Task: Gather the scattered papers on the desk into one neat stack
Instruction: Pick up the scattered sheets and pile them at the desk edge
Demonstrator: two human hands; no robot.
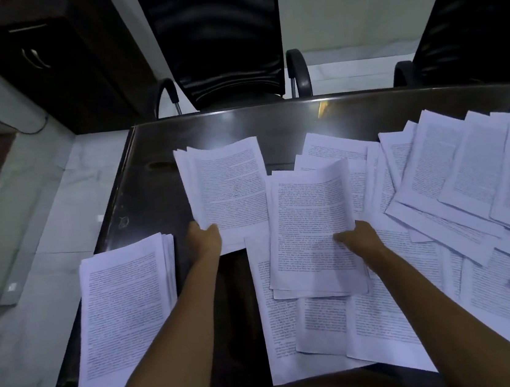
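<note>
Papers (460, 200) (printed) gripped in both hands (204, 237), stack (127, 312) left.

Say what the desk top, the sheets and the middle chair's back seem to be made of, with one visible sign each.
Desk top: dark, glossy, perhaps glass over wood; it mirrors light.
Sheets: thin white printed paper; edges curl.
Chair back: black, faintly shiny, padded in ridges; probably leather or imitation.

Dense black printed lines cover the white paper sheets (311, 218) scattered over the dark glossy surface (156, 186) and the neat white paper stack (124, 315) at its left edge, but every line is too small and blurred to read.
</note>
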